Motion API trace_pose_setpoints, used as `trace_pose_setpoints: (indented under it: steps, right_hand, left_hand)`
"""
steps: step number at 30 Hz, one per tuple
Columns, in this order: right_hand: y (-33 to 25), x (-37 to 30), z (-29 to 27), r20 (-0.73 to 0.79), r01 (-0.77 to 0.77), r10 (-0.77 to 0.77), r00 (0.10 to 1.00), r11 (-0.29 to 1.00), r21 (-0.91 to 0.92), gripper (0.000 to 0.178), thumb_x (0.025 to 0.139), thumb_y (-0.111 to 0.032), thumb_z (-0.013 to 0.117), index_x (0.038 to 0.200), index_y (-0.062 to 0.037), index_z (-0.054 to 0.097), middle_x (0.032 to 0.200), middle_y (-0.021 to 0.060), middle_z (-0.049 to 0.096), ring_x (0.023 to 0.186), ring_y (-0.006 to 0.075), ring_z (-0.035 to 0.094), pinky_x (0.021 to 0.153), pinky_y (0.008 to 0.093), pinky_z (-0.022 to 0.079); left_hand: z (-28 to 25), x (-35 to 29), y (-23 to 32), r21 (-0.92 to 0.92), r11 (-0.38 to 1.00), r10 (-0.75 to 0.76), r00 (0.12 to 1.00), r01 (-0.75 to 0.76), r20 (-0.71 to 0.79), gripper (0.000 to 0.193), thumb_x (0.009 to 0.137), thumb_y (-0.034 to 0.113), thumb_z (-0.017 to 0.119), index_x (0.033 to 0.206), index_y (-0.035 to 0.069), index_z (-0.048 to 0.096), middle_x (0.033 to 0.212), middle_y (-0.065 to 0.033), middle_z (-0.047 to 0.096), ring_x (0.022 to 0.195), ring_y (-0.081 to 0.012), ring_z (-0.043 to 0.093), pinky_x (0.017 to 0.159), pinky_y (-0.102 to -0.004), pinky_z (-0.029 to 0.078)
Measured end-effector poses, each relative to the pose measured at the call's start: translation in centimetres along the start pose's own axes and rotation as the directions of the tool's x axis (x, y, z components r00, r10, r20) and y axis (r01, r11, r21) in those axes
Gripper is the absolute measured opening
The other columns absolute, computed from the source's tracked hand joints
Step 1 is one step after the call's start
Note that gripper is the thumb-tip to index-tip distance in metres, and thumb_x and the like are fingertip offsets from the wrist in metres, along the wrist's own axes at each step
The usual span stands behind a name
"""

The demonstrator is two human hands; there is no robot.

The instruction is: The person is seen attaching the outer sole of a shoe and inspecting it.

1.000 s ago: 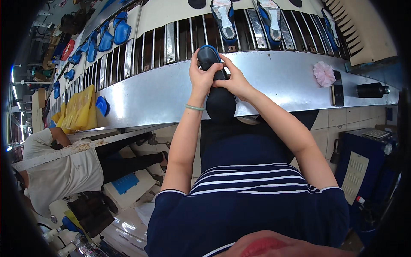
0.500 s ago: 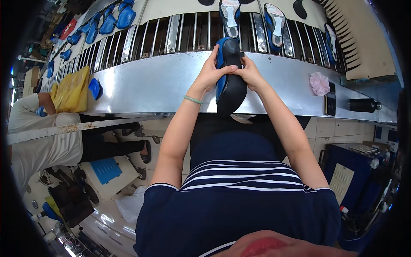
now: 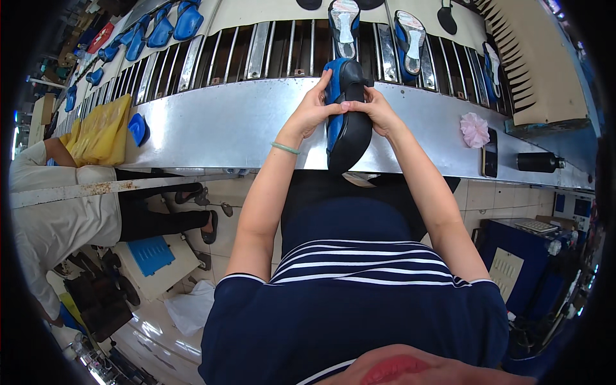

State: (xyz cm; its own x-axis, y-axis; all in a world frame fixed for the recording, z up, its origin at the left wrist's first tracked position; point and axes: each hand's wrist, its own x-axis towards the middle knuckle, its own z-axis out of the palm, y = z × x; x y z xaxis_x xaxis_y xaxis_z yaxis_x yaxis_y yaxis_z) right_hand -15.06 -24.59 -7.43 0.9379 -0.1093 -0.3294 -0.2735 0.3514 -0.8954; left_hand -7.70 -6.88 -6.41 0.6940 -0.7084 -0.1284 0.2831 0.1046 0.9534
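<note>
Over the near edge of the metal ledge (image 3: 224, 122), I hold a blue shoe with a black sole (image 3: 350, 144). Its sole faces up and the toe points toward me. My left hand (image 3: 310, 117) grips the left side, with its thumb across the sole. From the right, my right hand (image 3: 381, 115) wraps the other side, and its thumb meets the left one on the middle of the sole. Just beyond the heel, another blue shoe without a black sole (image 3: 344, 29) lies bottom up on the conveyor. A similar shoe (image 3: 410, 43) lies to its right.
Several blue shoes (image 3: 188, 20) line the belt's far left. A loose black sole (image 3: 447, 20) lies beyond the rollers. On the ledge are a pink scrunchie (image 3: 475, 130), phone (image 3: 489, 154), black bottle (image 3: 540, 162), blue piece (image 3: 138, 129) and yellow bag (image 3: 102, 135). Another person (image 3: 67, 202) is at left.
Both hands keep hold of the shoe in nearly the same pose. The whole view has shifted slightly. At left, the other person's arm now shows reaching down.
</note>
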Motion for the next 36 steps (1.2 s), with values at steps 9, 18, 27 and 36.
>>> trace_pose_setpoints:
  steps: [9, 18, 27, 36]
  right_hand:
    - [-0.9, -1.3, 2.8, -0.011, 0.134, -0.136, 0.991, 0.984, -0.121, 0.079, 0.066, -0.002, 0.085, 0.135, -0.0036, 0.048, 0.117, 0.0094, 0.059, 0.1, 0.0186, 0.063, 0.079, 0.0319, 0.058]
    - [0.2, -0.7, 3.3, -0.008, 0.286, -0.311, 0.95, 0.883, -0.371, 0.099, 0.059, -0.021, 0.091, 0.143, -0.001, 0.042, 0.123, 0.018, 0.061, 0.108, 0.025, 0.062, 0.089, 0.0336, 0.051]
    - [-0.2, -1.0, 3.8, -0.011, 0.261, -0.297, 0.955, 0.855, -0.447, 0.1, 0.058, -0.021, 0.093, 0.142, -0.0008, 0.043, 0.127, 0.0152, 0.06, 0.115, 0.0233, 0.058, 0.096, 0.0339, 0.047]
    - [0.1, 1.5, 2.5, -0.016, 0.181, -0.195, 0.981, 0.939, -0.292, 0.095, 0.055, -0.015, 0.094, 0.137, -0.001, 0.049, 0.124, 0.0158, 0.058, 0.108, 0.0235, 0.059, 0.089, 0.0328, 0.051]
  left_hand:
    - [0.2, 0.2, 1.7, 0.093, 0.987, 0.139, 0.982, -0.128, -0.124, 0.078, 0.082, 0.008, 0.076, 0.15, 0.007, 0.037, 0.15, -0.0158, 0.04, 0.13, -0.0223, 0.046, 0.109, -0.0378, 0.035]
    - [-2.5, 0.9, 2.2, 0.009, 0.995, 0.097, 0.995, -0.097, 0.01, 0.077, 0.08, 0.0, 0.074, 0.148, 0.012, 0.041, 0.148, -0.0073, 0.043, 0.135, -0.0224, 0.04, 0.111, -0.0333, 0.034]
    - [-3.1, 1.0, 1.4, -0.066, 0.991, 0.122, 0.991, -0.119, 0.05, 0.078, 0.081, 0.0, 0.073, 0.15, 0.011, 0.038, 0.149, -0.0058, 0.042, 0.134, -0.0201, 0.042, 0.111, -0.0321, 0.035]
    - [-4.5, -1.0, -1.9, -0.101, 0.992, -0.088, 0.979, 0.07, -0.186, 0.054, 0.101, 0.028, 0.053, 0.149, 0.008, 0.037, 0.144, -0.0117, 0.045, 0.118, -0.018, 0.054, 0.101, -0.033, 0.044]
